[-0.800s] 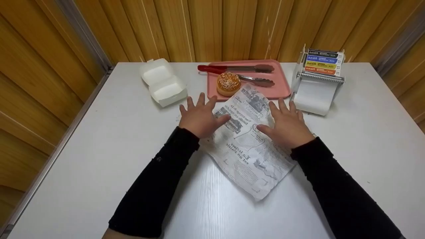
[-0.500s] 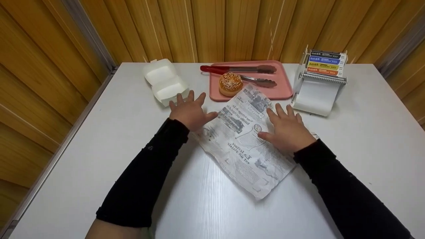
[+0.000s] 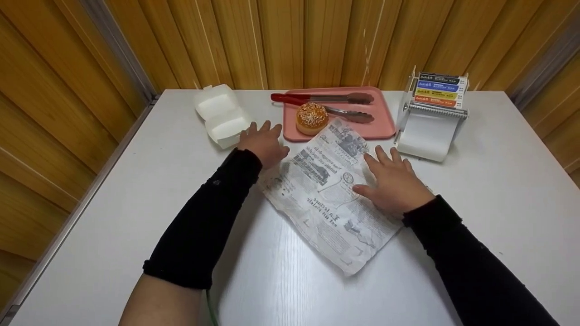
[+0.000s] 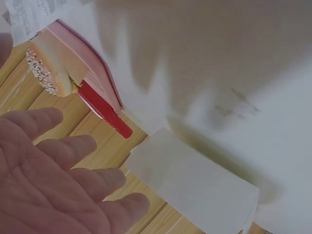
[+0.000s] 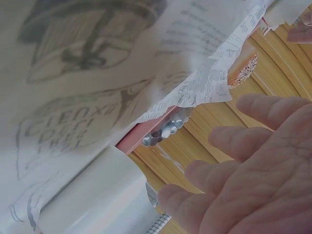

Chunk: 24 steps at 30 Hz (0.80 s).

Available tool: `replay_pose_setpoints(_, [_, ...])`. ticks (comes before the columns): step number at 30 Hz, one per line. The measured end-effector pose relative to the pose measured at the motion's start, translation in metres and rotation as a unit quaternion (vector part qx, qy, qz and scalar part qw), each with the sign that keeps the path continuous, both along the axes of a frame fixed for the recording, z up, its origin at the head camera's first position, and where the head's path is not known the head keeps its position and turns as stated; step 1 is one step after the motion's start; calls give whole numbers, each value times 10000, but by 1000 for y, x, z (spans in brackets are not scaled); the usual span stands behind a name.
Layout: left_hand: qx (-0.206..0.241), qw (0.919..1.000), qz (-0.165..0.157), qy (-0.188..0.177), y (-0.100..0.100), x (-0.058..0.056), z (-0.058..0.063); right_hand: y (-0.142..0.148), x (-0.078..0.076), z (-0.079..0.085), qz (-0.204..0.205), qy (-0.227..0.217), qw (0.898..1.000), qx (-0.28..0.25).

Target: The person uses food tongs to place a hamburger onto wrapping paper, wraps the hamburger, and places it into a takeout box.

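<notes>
In the head view, a newsprint-patterned sheet of paper (image 3: 333, 199) lies at an angle on the white table. My left hand (image 3: 263, 146) is over the paper's left corner, beside an open white clamshell box (image 3: 221, 111). Its fingers are spread and hold nothing; in the left wrist view they stay apart from the box (image 4: 195, 180). Over the right part of the sheet is my right hand (image 3: 395, 183), fingers extended and holding nothing. Whether it touches the paper I cannot tell. A sesame-topped bun (image 3: 312, 118) sits on the pink tray (image 3: 384, 122), close to the paper's far corner.
Red-handled metal tongs (image 3: 353, 98) lie across the tray behind the bun. At the back right stands a dispenser (image 3: 432, 122) with a white roll and coloured strips on top. A wood-panelled wall (image 3: 281, 40) closes off the table's far edge.
My left hand has moved left and forward, off the middle of the paper and closer to the white box. The right hand stays over the paper's right side, almost where it was.
</notes>
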<state>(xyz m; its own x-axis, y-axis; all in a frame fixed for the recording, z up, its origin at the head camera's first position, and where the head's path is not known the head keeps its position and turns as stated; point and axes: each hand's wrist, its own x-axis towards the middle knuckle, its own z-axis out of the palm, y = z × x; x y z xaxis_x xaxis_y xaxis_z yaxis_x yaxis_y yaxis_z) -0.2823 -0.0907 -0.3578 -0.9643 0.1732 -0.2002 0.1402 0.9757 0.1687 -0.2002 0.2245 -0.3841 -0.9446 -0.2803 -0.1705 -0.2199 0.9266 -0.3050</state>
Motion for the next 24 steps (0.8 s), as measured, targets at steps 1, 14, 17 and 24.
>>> replay_pose_setpoints(1, [-45, 10000, -30, -37, 3, -3, 0, 0, 0, 0, -13, -5, 10000, 7])
replay_pose_setpoints(14, [73, 9973, -681, -278, 21, -32, -21, -1, 2, 2, 15, 26, 10000, -2])
replay_pose_setpoints(17, [67, 9973, -714, -162, 21, -32, -25, -2, 2, 1, 34, 23, 10000, -10])
replay_pose_setpoints(24, [207, 9974, -660, -207, 22, -28, -22, -1, 2, -1, 109, 58, 9999, -32])
